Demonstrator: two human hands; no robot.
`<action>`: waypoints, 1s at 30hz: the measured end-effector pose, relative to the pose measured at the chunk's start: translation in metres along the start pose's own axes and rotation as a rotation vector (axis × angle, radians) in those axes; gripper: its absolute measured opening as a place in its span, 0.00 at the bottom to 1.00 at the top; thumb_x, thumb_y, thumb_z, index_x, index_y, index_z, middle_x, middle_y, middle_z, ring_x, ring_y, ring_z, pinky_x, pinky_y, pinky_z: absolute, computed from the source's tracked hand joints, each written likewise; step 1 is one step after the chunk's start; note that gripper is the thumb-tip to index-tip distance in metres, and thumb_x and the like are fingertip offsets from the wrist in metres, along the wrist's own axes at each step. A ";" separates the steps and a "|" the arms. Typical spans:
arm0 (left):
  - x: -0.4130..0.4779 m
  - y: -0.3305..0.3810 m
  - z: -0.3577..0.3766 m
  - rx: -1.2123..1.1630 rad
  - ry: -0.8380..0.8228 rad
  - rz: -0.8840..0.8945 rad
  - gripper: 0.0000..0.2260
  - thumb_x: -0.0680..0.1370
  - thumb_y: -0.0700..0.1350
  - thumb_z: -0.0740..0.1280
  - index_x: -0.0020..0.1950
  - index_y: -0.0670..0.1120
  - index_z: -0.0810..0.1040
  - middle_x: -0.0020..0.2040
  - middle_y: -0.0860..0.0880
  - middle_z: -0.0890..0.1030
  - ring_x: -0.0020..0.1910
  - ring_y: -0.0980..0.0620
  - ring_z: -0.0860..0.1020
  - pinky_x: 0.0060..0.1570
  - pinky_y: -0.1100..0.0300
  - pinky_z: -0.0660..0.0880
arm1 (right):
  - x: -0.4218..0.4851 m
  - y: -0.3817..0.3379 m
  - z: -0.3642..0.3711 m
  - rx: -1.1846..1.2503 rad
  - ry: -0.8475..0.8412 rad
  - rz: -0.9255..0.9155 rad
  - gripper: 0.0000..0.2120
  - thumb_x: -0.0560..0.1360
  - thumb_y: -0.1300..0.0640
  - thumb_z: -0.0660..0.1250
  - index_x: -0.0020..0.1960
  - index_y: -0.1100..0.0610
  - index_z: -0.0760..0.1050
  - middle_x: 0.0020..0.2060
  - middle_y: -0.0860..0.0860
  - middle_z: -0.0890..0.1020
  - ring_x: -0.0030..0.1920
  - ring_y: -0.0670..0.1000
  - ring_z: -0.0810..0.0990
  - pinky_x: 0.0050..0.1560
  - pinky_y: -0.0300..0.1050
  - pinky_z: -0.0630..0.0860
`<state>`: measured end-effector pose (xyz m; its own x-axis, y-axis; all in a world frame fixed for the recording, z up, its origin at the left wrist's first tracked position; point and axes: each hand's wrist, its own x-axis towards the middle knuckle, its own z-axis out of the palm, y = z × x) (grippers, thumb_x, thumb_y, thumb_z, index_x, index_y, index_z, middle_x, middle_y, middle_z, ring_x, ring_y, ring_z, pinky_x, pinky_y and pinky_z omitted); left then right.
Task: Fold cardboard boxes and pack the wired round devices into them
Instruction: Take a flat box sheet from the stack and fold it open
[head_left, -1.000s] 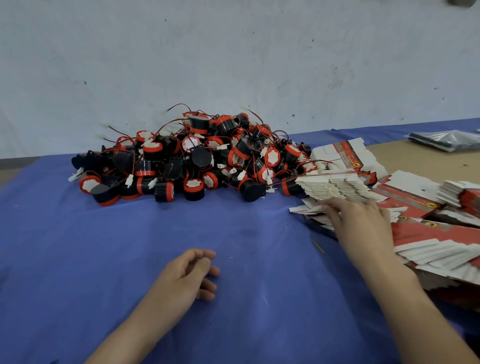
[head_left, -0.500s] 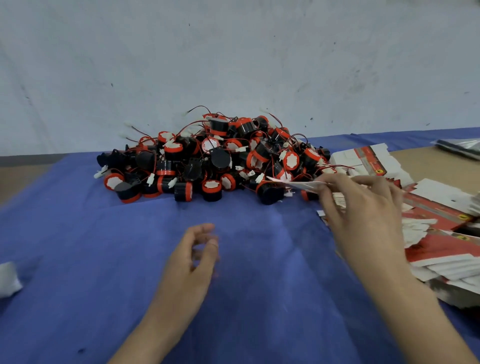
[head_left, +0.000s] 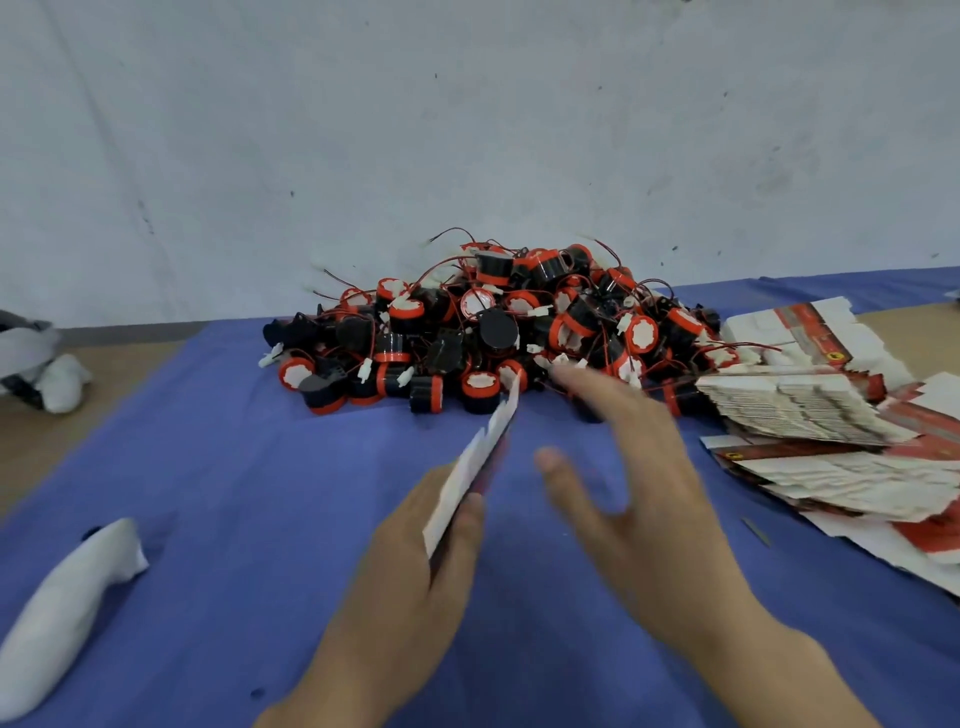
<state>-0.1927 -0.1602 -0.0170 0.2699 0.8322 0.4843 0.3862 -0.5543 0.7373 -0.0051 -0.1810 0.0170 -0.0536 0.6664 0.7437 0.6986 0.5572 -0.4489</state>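
A heap of black and red round devices (head_left: 498, 332) with thin red wires lies at the back of the blue cloth (head_left: 218, 509). Stacks of flat red and white cardboard boxes (head_left: 810, 415) are spread at the right. My left hand (head_left: 415, 561) holds one flat box (head_left: 475, 462) on edge, thumb on its near face, above the cloth in the middle. My right hand (head_left: 639, 478) hovers just right of that box, fingers straight and spread, blurred by motion, holding nothing.
A white wrapped bundle (head_left: 62, 608) lies on the cloth at the near left. A grey and white object (head_left: 36, 364) sits at the far left on the wooden table (head_left: 67, 431). A grey wall (head_left: 467, 130) stands behind the heap.
My right hand lifted one flat box off the stack and brought it left; my left hand rose and took hold of it. The right hand has let go. The view shifted left.
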 end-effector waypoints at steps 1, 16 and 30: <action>-0.001 0.004 0.000 -0.077 0.012 -0.034 0.19 0.81 0.57 0.58 0.69 0.77 0.63 0.64 0.71 0.75 0.63 0.68 0.73 0.56 0.77 0.68 | 0.001 0.002 -0.001 0.125 0.034 0.123 0.23 0.82 0.40 0.59 0.75 0.37 0.61 0.70 0.30 0.68 0.71 0.34 0.65 0.66 0.27 0.61; -0.002 0.028 0.011 -0.428 -0.055 -0.070 0.21 0.73 0.48 0.69 0.65 0.60 0.73 0.55 0.56 0.83 0.51 0.57 0.82 0.47 0.67 0.78 | -0.002 0.005 0.039 0.793 -0.219 0.539 0.26 0.70 0.35 0.70 0.67 0.37 0.71 0.56 0.36 0.82 0.55 0.38 0.82 0.49 0.28 0.76; 0.005 0.025 0.007 -0.514 0.100 -0.164 0.30 0.61 0.67 0.68 0.60 0.59 0.69 0.48 0.63 0.83 0.44 0.59 0.84 0.38 0.68 0.78 | -0.006 0.002 0.032 0.669 -0.173 0.404 0.34 0.63 0.22 0.67 0.67 0.30 0.68 0.60 0.32 0.79 0.61 0.36 0.78 0.57 0.29 0.74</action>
<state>-0.1759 -0.1698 0.0005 0.1481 0.9183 0.3673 -0.0717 -0.3604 0.9300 -0.0255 -0.1678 -0.0039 -0.0358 0.9168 0.3977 0.1143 0.3991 -0.9097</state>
